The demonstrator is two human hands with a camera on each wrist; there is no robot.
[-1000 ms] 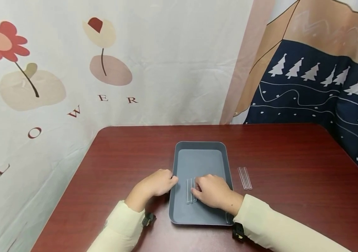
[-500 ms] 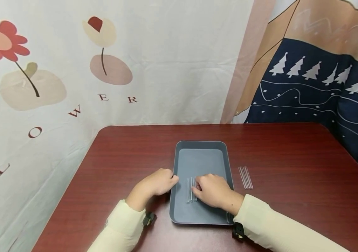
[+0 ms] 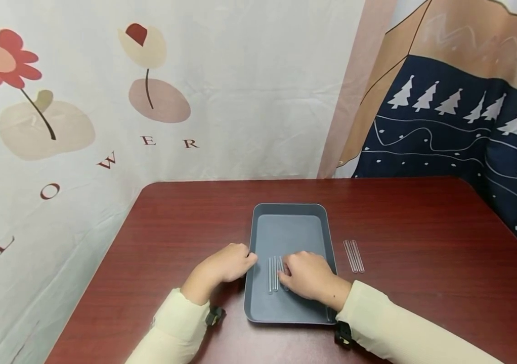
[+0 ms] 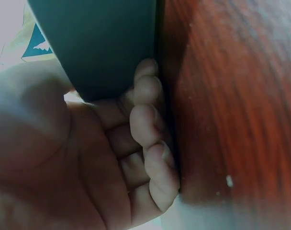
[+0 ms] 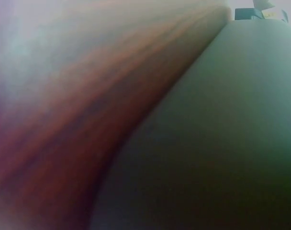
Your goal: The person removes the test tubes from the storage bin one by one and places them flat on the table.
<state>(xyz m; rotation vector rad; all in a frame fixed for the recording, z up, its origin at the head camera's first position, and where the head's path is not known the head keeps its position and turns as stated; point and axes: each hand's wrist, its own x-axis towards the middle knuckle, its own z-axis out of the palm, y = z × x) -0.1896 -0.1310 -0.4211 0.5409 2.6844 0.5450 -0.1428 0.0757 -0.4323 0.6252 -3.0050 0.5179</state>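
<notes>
A grey rectangular tray (image 3: pixel 295 232) lies on the table. My left hand (image 3: pixel 224 264) grips its left wall, thumb at the rim; the left wrist view shows the fingers (image 4: pixel 148 125) curled low against the tray's outer side (image 4: pixel 97 48). Over the tray's middle, my right hand (image 3: pixel 310 277) pinches a clear test tube, mostly hidden under the fingers. Just left of it, several slim clear test tubes (image 3: pixel 272 275) lie side by side on the tray floor. The right wrist view shows only the tray's side (image 5: pixel 207 134) and blurred wood, without the hand.
More clear test tubes (image 3: pixel 354 257) lie on the red-brown table (image 3: pixel 195 217) right of the tray. Something clear shows faintly at the tray's lower right corner, partly behind the right wrist. A patterned cloth (image 3: pixel 249 101) hangs behind the table.
The test tube under my right fingers has shifted slightly right, widening its gap from the tubes beside it. The left hand and tray have stayed in place.
</notes>
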